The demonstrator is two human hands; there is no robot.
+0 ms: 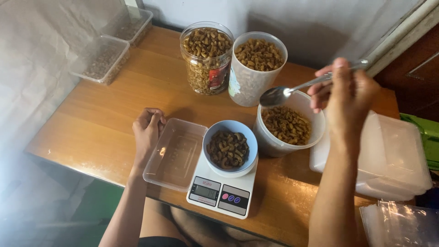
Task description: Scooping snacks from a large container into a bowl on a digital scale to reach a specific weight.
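Note:
My right hand [347, 93] holds a metal spoon [279, 95] by its handle, its empty bowl hovering over the rim of a white tub [270, 142] half full of brown macaroni-shaped snacks. A light blue bowl [230, 130] with the same snacks stands on a white kitchen scale [219, 194]. My left hand [147, 132] rests loosely curled on the table against the left edge of an empty clear plastic container [176, 153], beside the scale.
Two tall containers of snacks stand at the back: a clear jar [206, 57] and a translucent tub [256, 68]. Two filled lidded boxes [103, 59] sit far left. Stacked empty plastic boxes [393, 158] lie at right on the wooden table [91, 123].

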